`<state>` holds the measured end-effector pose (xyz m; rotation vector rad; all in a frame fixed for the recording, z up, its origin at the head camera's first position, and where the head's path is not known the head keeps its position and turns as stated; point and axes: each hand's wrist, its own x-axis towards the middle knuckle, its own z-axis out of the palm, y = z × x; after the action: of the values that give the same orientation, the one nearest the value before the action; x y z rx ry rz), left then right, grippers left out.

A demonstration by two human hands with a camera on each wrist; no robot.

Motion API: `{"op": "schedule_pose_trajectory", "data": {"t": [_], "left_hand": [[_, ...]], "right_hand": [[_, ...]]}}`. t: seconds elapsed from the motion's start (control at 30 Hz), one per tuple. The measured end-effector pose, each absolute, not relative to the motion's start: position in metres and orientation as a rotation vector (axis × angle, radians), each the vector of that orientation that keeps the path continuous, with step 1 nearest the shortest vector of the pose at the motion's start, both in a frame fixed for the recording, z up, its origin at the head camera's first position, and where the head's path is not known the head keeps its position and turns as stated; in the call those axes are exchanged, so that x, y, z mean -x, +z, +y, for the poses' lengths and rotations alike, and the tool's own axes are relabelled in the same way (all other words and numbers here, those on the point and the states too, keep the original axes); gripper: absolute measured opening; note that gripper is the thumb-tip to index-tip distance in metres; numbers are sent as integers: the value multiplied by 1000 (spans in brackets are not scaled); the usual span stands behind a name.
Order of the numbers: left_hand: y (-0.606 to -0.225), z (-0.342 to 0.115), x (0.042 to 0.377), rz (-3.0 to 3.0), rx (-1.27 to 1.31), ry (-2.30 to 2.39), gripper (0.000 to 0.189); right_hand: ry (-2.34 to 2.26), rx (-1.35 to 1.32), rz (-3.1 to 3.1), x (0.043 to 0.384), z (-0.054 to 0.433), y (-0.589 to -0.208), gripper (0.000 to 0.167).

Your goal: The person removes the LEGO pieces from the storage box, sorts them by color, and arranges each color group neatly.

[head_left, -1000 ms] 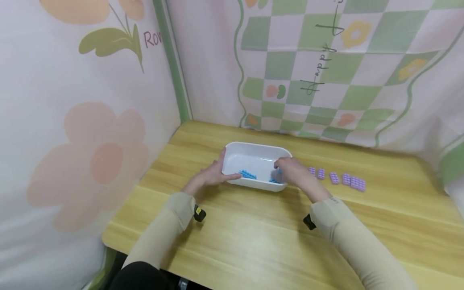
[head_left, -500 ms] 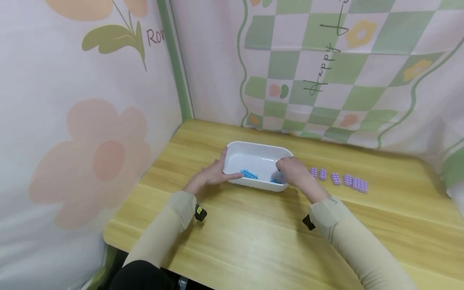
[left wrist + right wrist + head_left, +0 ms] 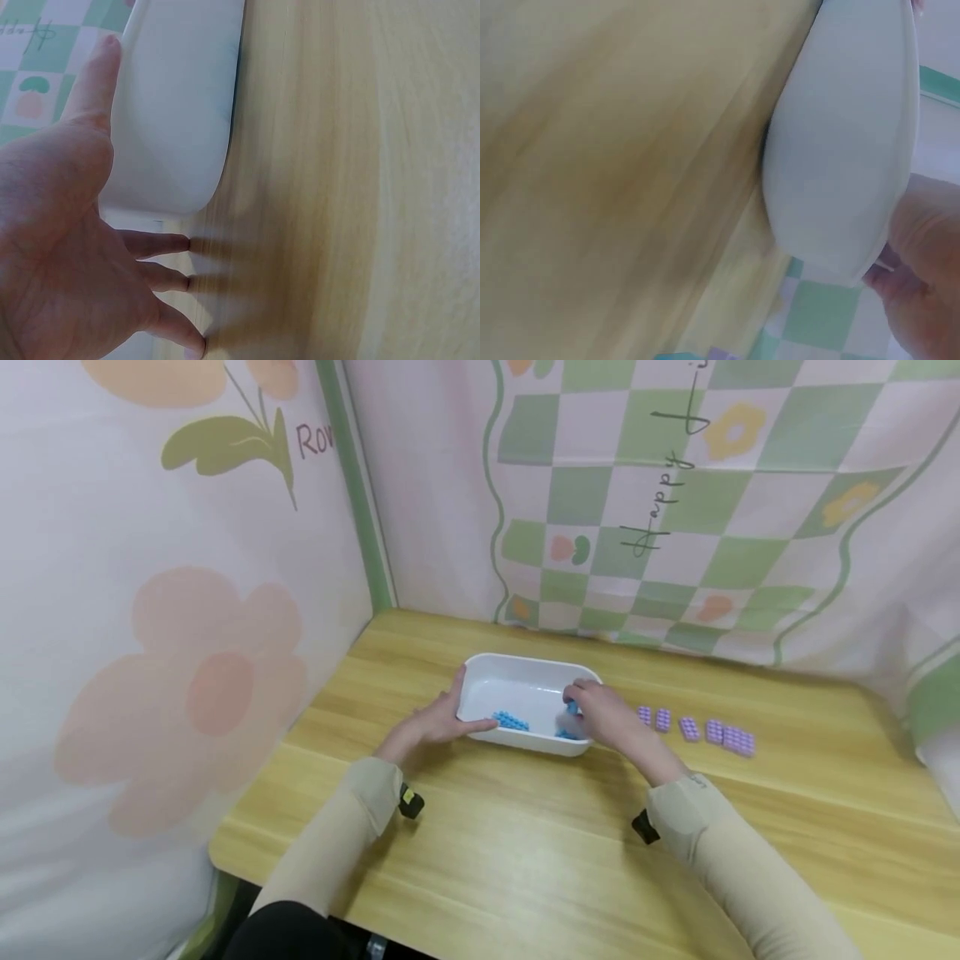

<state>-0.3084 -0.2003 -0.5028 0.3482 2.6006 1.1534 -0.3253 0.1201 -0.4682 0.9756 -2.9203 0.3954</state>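
In the head view, a white plastic tray (image 3: 517,741) sits on the table with blue studded toy bricks (image 3: 511,721) along its near side. My left hand (image 3: 437,719) steadies the tray's left end, the thumb along the near rim. The left wrist view shows that hand's fingers (image 3: 166,278) spread straight, tips at the tabletop. Over the tray's right end, my right hand (image 3: 604,713) pinches a blue toy brick (image 3: 572,707). Another blue brick (image 3: 566,734) lies beneath it in the tray. The right wrist view shows mainly the tray's outer wall (image 3: 840,150), hiding the pinched brick.
Several purple toy bricks (image 3: 690,729) lie in a row on the wooden table (image 3: 517,843), right of the tray. A bit of a blue thing (image 3: 679,356) shows at the right wrist view's bottom edge. A patterned curtain (image 3: 637,527) hangs behind the table.
My right hand has lifted slightly inside the tray, and a blue brick now shows between its fingers. The left hand and the tray stay in place.
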Motion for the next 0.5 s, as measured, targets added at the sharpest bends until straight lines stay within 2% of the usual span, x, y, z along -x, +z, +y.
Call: {"op": "schedule_pose_trajectory", "data": {"t": [0.17,0.4,0.5], "left_hand": [[-496,-197,302,2599,-306,1138,127],[-500,-197,301,2586,-363,1163,128],[-496,-198,302,2596,-368,1162,128]], "right_hand": [[725,-918,-2846,326,127,-477,21],[1079,-747,-2667,313,145,-481,34],[1180,-673,-2604,304,154,-471,32]]}}
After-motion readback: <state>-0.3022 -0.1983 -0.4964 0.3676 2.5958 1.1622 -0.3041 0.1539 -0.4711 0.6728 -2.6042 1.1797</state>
